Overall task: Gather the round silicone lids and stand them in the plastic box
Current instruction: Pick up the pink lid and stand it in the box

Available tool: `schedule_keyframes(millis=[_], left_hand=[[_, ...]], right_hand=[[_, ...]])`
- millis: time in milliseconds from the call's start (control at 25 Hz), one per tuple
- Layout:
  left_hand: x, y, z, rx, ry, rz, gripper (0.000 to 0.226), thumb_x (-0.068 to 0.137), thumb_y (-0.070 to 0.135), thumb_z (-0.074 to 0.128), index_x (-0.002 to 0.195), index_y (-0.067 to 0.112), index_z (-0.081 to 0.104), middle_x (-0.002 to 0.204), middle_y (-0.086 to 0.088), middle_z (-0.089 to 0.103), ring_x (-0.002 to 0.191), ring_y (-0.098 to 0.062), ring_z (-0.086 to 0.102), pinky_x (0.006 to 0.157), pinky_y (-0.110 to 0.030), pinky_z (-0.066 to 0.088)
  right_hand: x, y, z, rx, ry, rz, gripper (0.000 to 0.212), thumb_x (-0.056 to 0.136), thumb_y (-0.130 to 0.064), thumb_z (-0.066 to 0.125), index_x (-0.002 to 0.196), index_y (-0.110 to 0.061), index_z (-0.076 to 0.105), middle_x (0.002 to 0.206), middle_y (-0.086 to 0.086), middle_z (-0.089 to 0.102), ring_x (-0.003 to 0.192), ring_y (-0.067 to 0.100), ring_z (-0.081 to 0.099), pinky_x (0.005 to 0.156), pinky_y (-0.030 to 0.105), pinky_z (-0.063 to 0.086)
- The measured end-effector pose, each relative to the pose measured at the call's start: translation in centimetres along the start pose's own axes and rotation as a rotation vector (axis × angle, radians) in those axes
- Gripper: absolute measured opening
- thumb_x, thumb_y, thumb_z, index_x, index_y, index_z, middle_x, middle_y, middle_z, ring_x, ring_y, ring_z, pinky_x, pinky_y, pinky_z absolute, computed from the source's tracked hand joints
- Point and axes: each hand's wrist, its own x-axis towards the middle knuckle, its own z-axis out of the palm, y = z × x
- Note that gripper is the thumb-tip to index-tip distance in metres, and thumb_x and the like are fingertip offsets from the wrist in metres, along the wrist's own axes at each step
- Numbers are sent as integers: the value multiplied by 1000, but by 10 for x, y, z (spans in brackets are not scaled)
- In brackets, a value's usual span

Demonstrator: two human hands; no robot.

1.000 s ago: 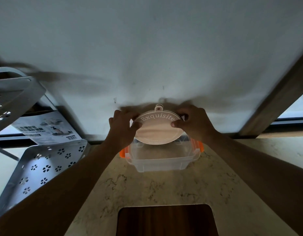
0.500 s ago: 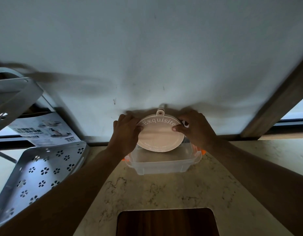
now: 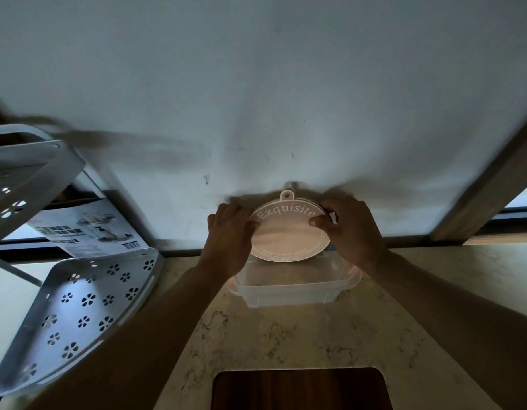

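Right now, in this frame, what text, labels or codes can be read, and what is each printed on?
"Exquisite": arched across the top of the pink round silicone lid held upright over the plastic box by the left hand and right hand.
Fine print along the lid's lower rim: too small to read.
Printed sheet behind the perforated metal rack: dark text blocks and a barcode, too blurred to read.
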Motion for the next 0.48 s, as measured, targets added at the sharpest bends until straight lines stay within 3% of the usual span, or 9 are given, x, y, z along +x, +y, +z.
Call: schedule_keyframes(millis=[480], left_hand=[[-1,2,-4,10,-75,-1,23,93,17,52,115,12,56,124,-8,54,112,-27,43,93,-42,35]], right_hand=[[-1,0,3,30,-57,-8,16,84,-24,71,95,-14,68,93,4,65,93,27,56,83,43,44]])
